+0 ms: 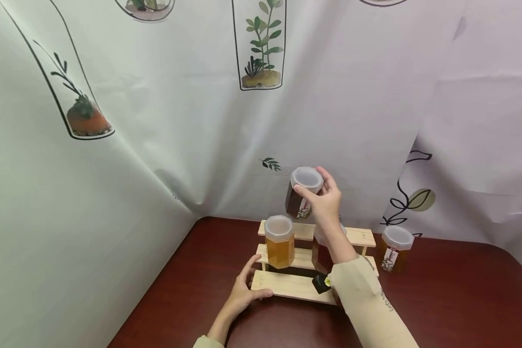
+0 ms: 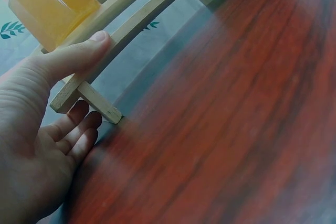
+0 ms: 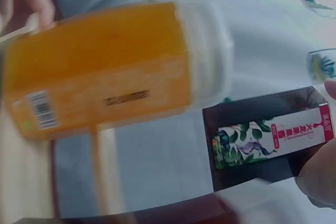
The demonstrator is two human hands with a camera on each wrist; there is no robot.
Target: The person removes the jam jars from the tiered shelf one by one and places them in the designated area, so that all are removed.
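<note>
My right hand [image 1: 326,205] holds a dark jar [image 1: 294,202] by its frosted lid, thumb on one side and fingers on the other. The jar is raised above a three-step wooden rack [image 1: 287,284]; its white and pink label [image 3: 273,137] shows in the right wrist view. At the rack's front left corner, my left hand [image 1: 241,292] grips the lowest plank, thumb over the top and fingers curled below, as the left wrist view shows. An amber jar [image 1: 280,251] stands upright on the middle step. A dark red jar [image 1: 320,253] on the rack is partly hidden by my right forearm.
Another lidded jar [image 1: 396,253] with a white label stands on the dark red table [image 1: 178,290], right of the rack. A pale printed curtain [image 1: 217,145] hangs behind and along the left side. A small black device [image 1: 320,284] sits at my right cuff.
</note>
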